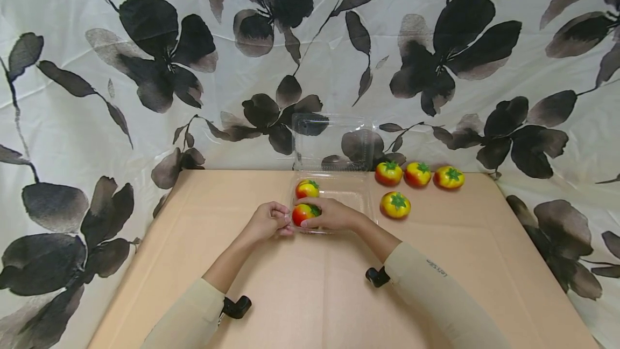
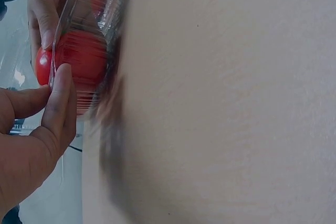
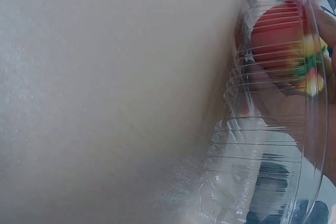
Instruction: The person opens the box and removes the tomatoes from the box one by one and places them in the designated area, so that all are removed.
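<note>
A clear plastic clamshell box [image 1: 349, 225] stands on the table with its lid [image 1: 334, 141] raised at the back. My left hand [image 1: 268, 222] pinches the box's rim at the near left corner, thumb on one side and fingers on the other. Inside that corner, my right hand [image 1: 331, 213] grips a red-and-yellow tomato [image 2: 84, 59] with a green leafy top, its thumb on the near side. Through the ribbed wall in the right wrist view, the gripped tomato [image 3: 278, 40] shows on its side. A second tomato [image 1: 307, 188] sits behind it, along the box's left side.
To the right of the box are several more tomatoes: three in a back row [image 1: 418, 174] and a single tomato [image 1: 395, 205] in front of them. The tan table [image 1: 300, 295] ends at a floral cloth [image 1: 339, 69] hanging behind and at both sides.
</note>
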Motion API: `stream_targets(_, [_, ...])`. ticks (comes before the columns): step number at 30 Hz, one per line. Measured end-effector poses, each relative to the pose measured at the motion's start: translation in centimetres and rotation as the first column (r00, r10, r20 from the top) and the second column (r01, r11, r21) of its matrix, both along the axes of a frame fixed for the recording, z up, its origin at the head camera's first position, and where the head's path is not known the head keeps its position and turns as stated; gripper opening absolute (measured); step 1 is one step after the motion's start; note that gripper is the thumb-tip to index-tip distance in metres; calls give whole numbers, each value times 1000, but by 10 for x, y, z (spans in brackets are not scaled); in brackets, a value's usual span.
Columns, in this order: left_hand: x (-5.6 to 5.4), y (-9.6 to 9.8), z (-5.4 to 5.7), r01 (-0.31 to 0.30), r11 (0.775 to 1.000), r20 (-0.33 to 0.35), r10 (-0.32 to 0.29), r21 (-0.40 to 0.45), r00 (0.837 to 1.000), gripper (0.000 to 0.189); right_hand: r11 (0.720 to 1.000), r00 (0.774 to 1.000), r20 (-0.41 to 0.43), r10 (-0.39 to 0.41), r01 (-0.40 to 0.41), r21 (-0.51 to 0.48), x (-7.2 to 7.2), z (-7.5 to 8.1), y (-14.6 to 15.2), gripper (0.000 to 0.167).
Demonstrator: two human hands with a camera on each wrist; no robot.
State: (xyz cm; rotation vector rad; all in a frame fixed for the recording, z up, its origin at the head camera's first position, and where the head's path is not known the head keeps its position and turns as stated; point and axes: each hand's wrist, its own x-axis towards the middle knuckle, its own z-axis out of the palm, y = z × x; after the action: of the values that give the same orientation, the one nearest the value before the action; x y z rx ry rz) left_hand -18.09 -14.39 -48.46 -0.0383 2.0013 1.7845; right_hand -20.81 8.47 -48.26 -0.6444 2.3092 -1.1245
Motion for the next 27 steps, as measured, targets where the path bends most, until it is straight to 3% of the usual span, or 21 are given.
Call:
stream_targets(13, [0, -2, 0, 12, 1000, -1, -12, 2, 1000, 22, 999, 999, 54, -3, 5, -37, -1, 0, 5, 58])
stream_targets(20, [-1, -1, 1, 3, 1000, 9, -3, 6, 1000, 21, 999, 999, 35, -9, 10, -31, -2, 1, 9, 56])
stream_targets(27, [-1, -2, 2, 17, 1000, 5, -17, 9, 1000, 23, 999, 998, 64, -21, 23, -35, 0, 9, 12, 53])
